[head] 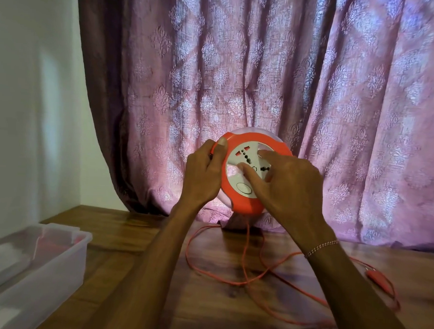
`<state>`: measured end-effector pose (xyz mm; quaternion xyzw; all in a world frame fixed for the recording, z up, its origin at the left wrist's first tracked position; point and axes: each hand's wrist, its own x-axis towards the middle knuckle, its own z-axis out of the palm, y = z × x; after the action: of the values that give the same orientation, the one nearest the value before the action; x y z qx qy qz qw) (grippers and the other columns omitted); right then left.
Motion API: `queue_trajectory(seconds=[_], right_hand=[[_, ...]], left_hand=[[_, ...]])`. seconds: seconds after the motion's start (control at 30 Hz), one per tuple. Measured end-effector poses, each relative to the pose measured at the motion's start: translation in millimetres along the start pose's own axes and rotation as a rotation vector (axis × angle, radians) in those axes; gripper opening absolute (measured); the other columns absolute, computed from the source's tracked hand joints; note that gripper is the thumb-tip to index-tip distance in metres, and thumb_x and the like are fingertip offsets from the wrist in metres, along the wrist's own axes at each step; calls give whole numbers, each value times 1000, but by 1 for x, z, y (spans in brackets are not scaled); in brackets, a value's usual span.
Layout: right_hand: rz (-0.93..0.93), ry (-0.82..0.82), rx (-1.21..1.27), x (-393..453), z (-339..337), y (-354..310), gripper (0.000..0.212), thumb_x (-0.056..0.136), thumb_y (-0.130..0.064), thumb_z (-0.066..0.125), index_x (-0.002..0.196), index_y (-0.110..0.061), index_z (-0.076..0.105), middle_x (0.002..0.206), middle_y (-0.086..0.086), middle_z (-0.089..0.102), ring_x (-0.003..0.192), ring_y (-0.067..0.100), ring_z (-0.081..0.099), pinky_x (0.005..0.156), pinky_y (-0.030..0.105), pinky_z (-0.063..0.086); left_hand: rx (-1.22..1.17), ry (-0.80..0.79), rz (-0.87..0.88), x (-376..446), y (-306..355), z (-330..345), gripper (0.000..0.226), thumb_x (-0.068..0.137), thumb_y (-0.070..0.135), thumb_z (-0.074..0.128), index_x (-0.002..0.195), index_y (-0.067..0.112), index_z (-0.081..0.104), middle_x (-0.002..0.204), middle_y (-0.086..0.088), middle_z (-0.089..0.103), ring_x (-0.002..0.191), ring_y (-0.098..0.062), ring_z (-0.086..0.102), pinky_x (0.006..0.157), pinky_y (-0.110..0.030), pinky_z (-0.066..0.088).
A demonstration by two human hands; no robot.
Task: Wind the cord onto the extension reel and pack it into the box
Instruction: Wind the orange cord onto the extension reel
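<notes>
A round extension reel (246, 201) with an orange rim and a white socket face is held up above the wooden table, face toward me. My left hand (204, 173) grips its left edge, thumb on the rim. My right hand (288, 182) rests on the socket face with two fingers spread and pressed into its recesses. The thin orange cord (245, 255) hangs from the reel's underside and lies in loose loops on the table. Its plug end (377, 275) lies at the right, blurred.
A clear plastic box (65, 254) stands open on the table's left side with something pale inside. A purple patterned curtain (264, 79) hangs right behind the reel. A white wall is at the left. The wooden table (138, 240) stretches across the foreground.
</notes>
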<state>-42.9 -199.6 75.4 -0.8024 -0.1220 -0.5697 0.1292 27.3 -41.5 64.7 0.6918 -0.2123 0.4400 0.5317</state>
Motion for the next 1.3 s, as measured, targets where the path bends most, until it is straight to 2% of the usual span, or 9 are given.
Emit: queue_trajectory(seconds=[0.13, 0.3, 0.5, 0.63, 0.77, 0.87, 0.97, 1.13, 1.3], right_hand=[[-197, -109, 91, 7, -9, 12, 27, 87, -21, 65, 114, -24, 64, 116, 6, 61, 110, 29, 49, 79, 43, 53], [-252, -541, -101, 3, -7, 9, 67, 79, -18, 68, 137, -46, 48, 146, 15, 34, 132, 35, 26, 101, 46, 40], [-182, -288, -101, -4, -1, 3, 56, 78, -35, 49, 132, -49, 52, 116, 11, 54, 114, 33, 51, 78, 40, 51], [43, -162, -7, -3, 3, 1, 65, 73, -68, 58, 134, -46, 51, 109, 1, 72, 99, 32, 65, 81, 40, 55], [96, -55, -8, -3, 0, -3, 68, 74, -77, 56, 124, -33, 65, 95, 3, 76, 88, 36, 68, 74, 42, 57], [4, 14, -51, -1, -2, 1, 53, 80, -66, 63, 114, -26, 72, 89, 5, 75, 80, 33, 67, 66, 36, 53], [-198, -39, 90, 6, -4, 13, 21, 88, -31, 68, 106, -22, 72, 105, 5, 67, 100, 29, 56, 79, 42, 51], [-307, -438, -3, 9, -8, 15, 58, 77, -6, 67, 122, -43, 64, 142, 10, 46, 123, 34, 36, 96, 48, 45], [-285, -299, -95, 6, -7, 12, 57, 72, -15, 72, 119, -47, 65, 121, 9, 58, 110, 32, 48, 84, 43, 48]], left_hand=[[15, 15, 6, 2, -1, -3, 55, 102, 55, 41, 77, 8, 53, 65, 3, 61, 59, -9, 55, 61, -35, 48], [19, 12, 16, 1, 0, -2, 58, 102, 56, 40, 81, 4, 56, 69, -5, 66, 64, -15, 61, 63, -42, 53], [19, 2, 41, -1, 0, 0, 64, 99, 62, 37, 86, 3, 59, 73, -11, 67, 71, -30, 65, 69, -52, 53], [12, 29, 32, -2, 2, 1, 61, 100, 60, 40, 80, 4, 52, 65, -5, 59, 61, -17, 51, 62, -46, 47], [-2, 20, 17, -3, 3, 1, 65, 99, 62, 39, 83, 1, 54, 71, -15, 64, 69, -33, 59, 67, -52, 51], [-15, 22, 10, -4, 2, 1, 63, 100, 60, 40, 84, 1, 55, 73, -15, 66, 69, -31, 63, 65, -50, 53], [-30, 36, 5, -2, 0, 1, 59, 102, 55, 42, 80, 1, 53, 70, -15, 63, 61, -17, 56, 61, -46, 49], [3, 36, 18, 0, -3, 1, 55, 103, 55, 41, 80, 6, 55, 65, 0, 63, 60, -8, 58, 59, -37, 50], [-6, 11, 32, -2, -2, 2, 60, 100, 61, 39, 85, 6, 58, 73, -8, 68, 71, -27, 68, 66, -50, 57]])
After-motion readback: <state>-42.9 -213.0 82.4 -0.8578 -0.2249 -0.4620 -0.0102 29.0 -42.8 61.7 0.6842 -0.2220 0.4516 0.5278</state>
